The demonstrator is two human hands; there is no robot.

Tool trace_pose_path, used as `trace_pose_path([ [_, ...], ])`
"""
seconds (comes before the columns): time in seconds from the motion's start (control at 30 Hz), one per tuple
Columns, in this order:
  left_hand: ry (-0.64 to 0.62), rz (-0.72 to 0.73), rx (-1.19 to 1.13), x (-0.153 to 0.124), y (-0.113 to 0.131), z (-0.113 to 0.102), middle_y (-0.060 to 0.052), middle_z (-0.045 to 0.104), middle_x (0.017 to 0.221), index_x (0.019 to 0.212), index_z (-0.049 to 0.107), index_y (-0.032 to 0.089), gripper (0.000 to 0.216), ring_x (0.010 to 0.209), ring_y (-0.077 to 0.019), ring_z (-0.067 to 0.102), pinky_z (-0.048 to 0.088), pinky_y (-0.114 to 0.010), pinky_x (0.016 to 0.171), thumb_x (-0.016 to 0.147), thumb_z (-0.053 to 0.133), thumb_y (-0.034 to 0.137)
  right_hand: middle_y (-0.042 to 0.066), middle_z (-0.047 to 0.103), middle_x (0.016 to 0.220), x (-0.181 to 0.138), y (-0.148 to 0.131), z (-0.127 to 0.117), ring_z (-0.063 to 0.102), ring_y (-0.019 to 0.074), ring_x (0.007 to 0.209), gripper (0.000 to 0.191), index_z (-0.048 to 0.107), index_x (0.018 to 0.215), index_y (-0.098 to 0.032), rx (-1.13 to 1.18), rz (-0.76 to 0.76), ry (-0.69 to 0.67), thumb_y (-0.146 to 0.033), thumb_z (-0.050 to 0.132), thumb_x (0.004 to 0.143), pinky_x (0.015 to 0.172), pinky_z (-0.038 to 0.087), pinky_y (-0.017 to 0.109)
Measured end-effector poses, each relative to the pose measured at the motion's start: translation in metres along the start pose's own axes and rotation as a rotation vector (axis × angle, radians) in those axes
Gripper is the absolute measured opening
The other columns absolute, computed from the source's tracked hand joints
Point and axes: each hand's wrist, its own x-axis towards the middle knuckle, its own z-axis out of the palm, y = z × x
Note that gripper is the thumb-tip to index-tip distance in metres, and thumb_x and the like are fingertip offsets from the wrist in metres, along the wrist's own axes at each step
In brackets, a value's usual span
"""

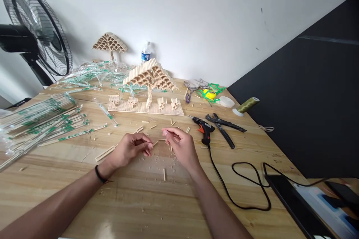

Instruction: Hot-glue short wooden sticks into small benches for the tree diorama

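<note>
My left hand [129, 150], a dark band on its wrist, pinches a short piece of wooden stick [155, 143] between thumb and fingers. Just to its right, my right hand [183, 147] is closed in a pinch, and whatever its fingertips hold is too small to make out. Cut stick pieces [164, 174] and crumbs lie around both hands. Longer cut sticks [105, 153] rest beside my left wrist. Beyond the hands stands a tree model [150, 78] built of stick pieces, on a slatted base [143, 110] with small stick-built furniture shapes.
Wrapped chopsticks [42, 119] and plastic wrappers cover the left side, near a fan [39, 26]. A second tree model [110, 43] and a bottle [146, 52] stand behind. At right lie a glue gun [206, 129] with its cord, cutting pliers [224, 129] and a thread spool [246, 106].
</note>
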Motion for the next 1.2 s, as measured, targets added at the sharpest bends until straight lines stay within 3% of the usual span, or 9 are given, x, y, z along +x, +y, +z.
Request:
trace_pose_path([
  [0.13, 0.013, 0.048, 0.039, 0.001, 0.000, -0.003, -0.009, 0.078, 0.076, 0.088, 0.077, 0.012, 0.041, 0.068, -0.0179, 0.073, 0.060, -0.029, 0.067, 0.088, 0.080, 0.054, 0.006, 0.080, 0.083, 0.034, -0.008, 0.019, 0.074, 0.0234, 0.074, 0.029, 0.080, 0.104, -0.019, -0.264, 0.046, -0.047, -0.042, 0.064, 0.096, 0.073, 0.055, 0.035],
  [0.27, 0.037, 0.165, 0.130, 0.003, -0.002, -0.006, -0.012, 0.080, 0.087, 0.089, 0.079, 0.013, 0.035, 0.079, -0.0217, 0.076, 0.062, -0.033, 0.076, 0.091, 0.077, 0.048, 0.005, 0.076, 0.069, 0.082, -0.004, 0.045, 0.073, 0.0260, 0.071, 0.036, 0.077, 0.120, -0.012, -0.342, 0.091, -0.009, -0.034, 0.073, 0.092, 0.077, 0.055, 0.038],
  [0.37, 0.071, 0.242, 0.188, 0.005, -0.002, -0.009, -0.012, 0.080, 0.090, 0.090, 0.080, 0.015, 0.028, 0.084, -0.0225, 0.076, 0.060, -0.033, 0.077, 0.092, 0.076, 0.042, 0.007, 0.076, 0.069, 0.111, 0.003, 0.061, 0.074, 0.0277, 0.074, 0.030, 0.080, 0.114, -0.012, -0.376, 0.117, 0.052, -0.027, 0.076, 0.088, 0.082, 0.055, 0.039],
  [0.47, 0.091, 0.274, 0.228, 0.006, 0.001, -0.009, -0.012, 0.080, 0.091, 0.090, 0.079, 0.015, 0.024, 0.082, -0.0212, 0.075, 0.058, -0.031, 0.076, 0.093, 0.075, 0.038, 0.010, 0.079, 0.074, 0.124, 0.010, 0.069, 0.074, 0.0275, 0.072, 0.013, 0.083, 0.093, -0.015, -0.367, 0.128, 0.076, -0.021, 0.078, 0.083, 0.078, 0.055, 0.038],
  [0.6, 0.094, 0.259, 0.237, 0.005, 0.003, -0.009, -0.012, 0.079, 0.091, 0.091, 0.079, 0.014, 0.024, 0.082, -0.0209, 0.074, 0.057, -0.031, 0.075, 0.093, 0.075, 0.037, 0.009, 0.081, 0.080, 0.122, 0.017, 0.069, 0.073, 0.0266, 0.075, 0.011, 0.082, 0.077, -0.019, -0.274, 0.097, 0.082, -0.025, 0.075, 0.083, 0.074, 0.054, 0.036],
  [0.87, 0.119, 0.246, 0.163, 0.007, 0.000, -0.010, -0.011, 0.077, 0.091, 0.089, 0.078, 0.015, 0.028, 0.084, -0.0215, 0.073, 0.058, -0.033, 0.079, 0.091, 0.077, 0.043, 0.003, 0.074, 0.079, 0.106, 0.002, 0.036, 0.070, 0.0233, 0.083, 0.046, 0.079, 0.091, -0.020, 0.062, -0.014, 0.058, -0.065, 0.075, 0.080, 0.075, 0.055, 0.034],
  [0.97, 0.146, 0.267, 0.127, 0.009, 0.000, -0.012, -0.010, 0.073, 0.095, 0.087, 0.076, 0.016, 0.028, 0.087, -0.0209, 0.072, 0.060, -0.035, 0.083, 0.091, 0.076, 0.044, 0.007, 0.077, 0.106, 0.102, -0.014, 0.024, 0.071, 0.0243, 0.102, 0.047, 0.074, 0.086, -0.022, 0.162, -0.062, 0.075, -0.067, 0.079, 0.075, 0.093, 0.056, 0.038],
  [1.07, 0.158, 0.270, 0.100, 0.010, -0.001, -0.014, -0.010, 0.071, 0.096, 0.087, 0.076, 0.015, 0.027, 0.089, -0.0208, 0.071, 0.061, -0.036, 0.086, 0.091, 0.077, 0.043, 0.011, 0.071, 0.138, 0.094, -0.032, 0.017, 0.065, 0.0292, 0.128, 0.049, 0.067, 0.080, -0.024, 0.315, -0.109, 0.038, -0.070, 0.081, 0.075, 0.110, 0.049, 0.045],
  [1.2, 0.139, 0.250, 0.046, 0.011, -0.001, -0.013, -0.010, 0.069, 0.099, 0.086, 0.075, 0.015, 0.030, 0.090, -0.0200, 0.071, 0.061, -0.037, 0.088, 0.090, 0.078, 0.045, 0.006, 0.067, 0.146, 0.082, -0.053, 0.013, 0.058, 0.0320, 0.140, 0.051, 0.059, 0.077, -0.027, 0.418, -0.187, -0.061, -0.076, 0.072, 0.082, 0.113, 0.046, 0.057],
])
